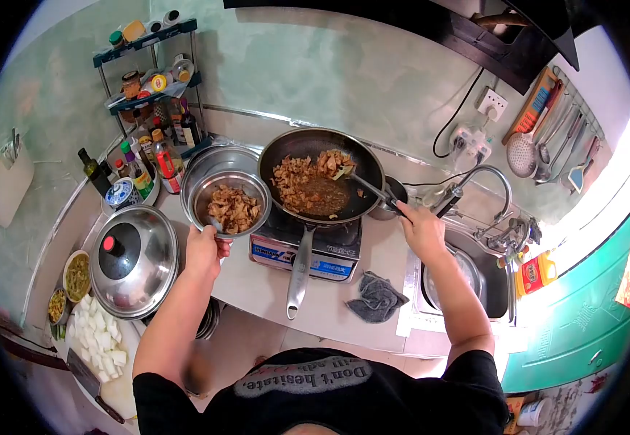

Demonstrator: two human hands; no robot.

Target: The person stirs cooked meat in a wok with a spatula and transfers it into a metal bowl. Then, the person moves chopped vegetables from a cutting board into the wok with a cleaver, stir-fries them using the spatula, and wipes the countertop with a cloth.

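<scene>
My left hand [208, 252] grips the near rim of a steel bowl [200, 190], which holds browned meat pieces [232, 209]. The bowl is just left of a dark frying pan [300, 141]. My right hand [424, 230] is closed around the handle of a spatula [370, 185]. Its blade rests among more browned pieces [293, 178] and brown sauce in the pan. Beneath the pan is a portable stove [308, 262], and the pan's metal handle points toward me. Behind the held bowl, partly hidden by it, is a larger steel basin [213, 156].
Left of the bowl stands a domed lid [148, 279]. Cut white vegetables [96, 337] and a knife [86, 377] lie farther left. A grey cloth [376, 297] lies right of the stove, before the sink [500, 290]. Bottles [166, 163] crowd the back left corner.
</scene>
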